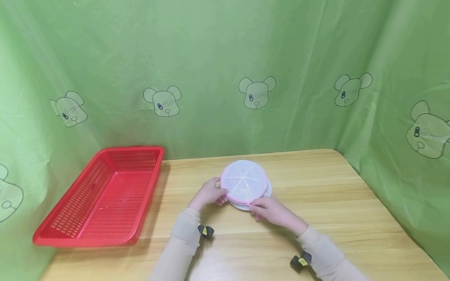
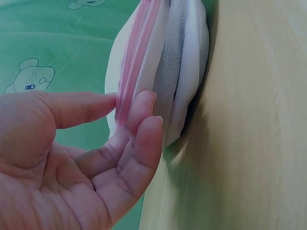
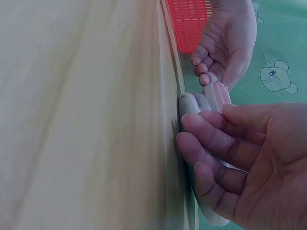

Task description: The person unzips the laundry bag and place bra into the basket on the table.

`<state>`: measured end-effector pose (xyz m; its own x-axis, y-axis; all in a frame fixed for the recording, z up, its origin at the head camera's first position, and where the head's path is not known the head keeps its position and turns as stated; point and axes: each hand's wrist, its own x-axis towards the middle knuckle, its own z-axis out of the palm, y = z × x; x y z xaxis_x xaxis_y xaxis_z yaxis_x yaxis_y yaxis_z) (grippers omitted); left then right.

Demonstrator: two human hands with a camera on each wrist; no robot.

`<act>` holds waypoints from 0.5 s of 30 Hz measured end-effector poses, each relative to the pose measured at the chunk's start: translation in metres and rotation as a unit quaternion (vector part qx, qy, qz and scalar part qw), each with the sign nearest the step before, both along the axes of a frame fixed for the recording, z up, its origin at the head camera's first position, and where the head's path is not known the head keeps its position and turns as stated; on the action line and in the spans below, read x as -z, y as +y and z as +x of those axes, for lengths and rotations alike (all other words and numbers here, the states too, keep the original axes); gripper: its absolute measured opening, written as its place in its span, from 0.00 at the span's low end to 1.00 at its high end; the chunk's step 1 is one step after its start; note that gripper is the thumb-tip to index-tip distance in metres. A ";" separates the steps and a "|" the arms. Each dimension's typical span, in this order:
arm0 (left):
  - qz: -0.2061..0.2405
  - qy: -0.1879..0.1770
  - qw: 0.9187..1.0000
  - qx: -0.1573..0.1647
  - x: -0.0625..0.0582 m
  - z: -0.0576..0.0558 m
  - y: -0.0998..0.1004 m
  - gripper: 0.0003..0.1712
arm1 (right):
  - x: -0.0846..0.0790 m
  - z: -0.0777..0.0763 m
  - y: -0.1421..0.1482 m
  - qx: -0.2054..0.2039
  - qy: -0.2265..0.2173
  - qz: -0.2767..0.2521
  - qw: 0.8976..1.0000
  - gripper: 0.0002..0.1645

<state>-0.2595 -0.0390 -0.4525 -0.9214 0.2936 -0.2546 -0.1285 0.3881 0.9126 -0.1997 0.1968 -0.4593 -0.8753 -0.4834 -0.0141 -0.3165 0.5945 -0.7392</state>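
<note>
A round white mesh laundry bag with a pink zipper around its rim lies near the middle of the table. From the side, its soft white mesh wall bulges below the zipper, close over the wood. At the bag's left edge my left hand pinches the zipper band between thumb and fingers. My right hand pinches the near edge of the rim, its other fingers curled below. The zipper pull is hidden.
A red plastic basket with perforated walls stands at the table's left side. Green curtains printed with bear heads hang behind and beside the wooden table.
</note>
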 end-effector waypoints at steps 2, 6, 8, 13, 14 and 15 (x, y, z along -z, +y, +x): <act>0.002 -0.001 1.000 0.002 0.000 0.000 0.001 0.39 | 0.000 0.000 -0.001 0.001 0.002 0.002 1.000 0.16; 0.004 0.000 1.000 0.004 0.001 0.001 0.002 0.40 | 0.001 0.000 -0.001 0.002 0.003 0.004 1.000 0.16; 0.006 0.000 1.000 0.004 0.002 0.001 0.002 0.40 | 0.001 0.000 -0.001 0.002 0.003 0.004 1.000 0.16; 0.012 0.006 1.000 -0.002 0.002 0.002 0.004 0.40 | 0.003 0.000 -0.002 0.001 0.002 0.002 1.000 0.17; 0.012 0.008 1.000 -0.003 0.001 0.003 0.004 0.40 | 0.003 0.000 -0.002 0.001 0.001 0.002 1.000 0.17; 0.011 0.011 1.000 -0.004 0.001 0.003 0.004 0.40 | 0.003 0.000 -0.002 0.002 0.000 0.001 1.000 0.17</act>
